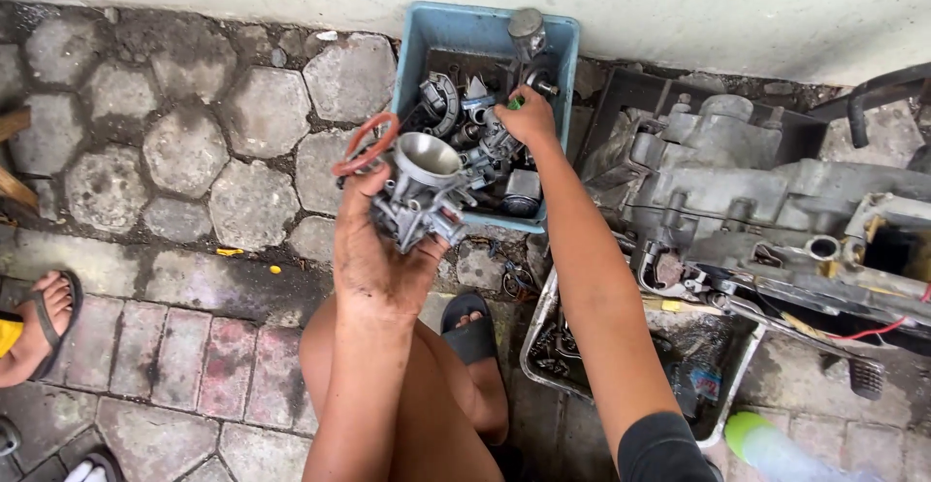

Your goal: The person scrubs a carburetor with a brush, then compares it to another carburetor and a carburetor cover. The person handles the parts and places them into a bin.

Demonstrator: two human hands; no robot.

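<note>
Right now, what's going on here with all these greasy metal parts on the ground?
A person crouches on a stone-paved ground. Their left hand holds up a metal carburetor with an orange ring beside it. Their right hand reaches into a blue plastic bin of small metal parts, fingers on something green-tipped. To the right, a grimy engine block sits over a metal tray. Another person's sandalled foot shows at the left.
</note>
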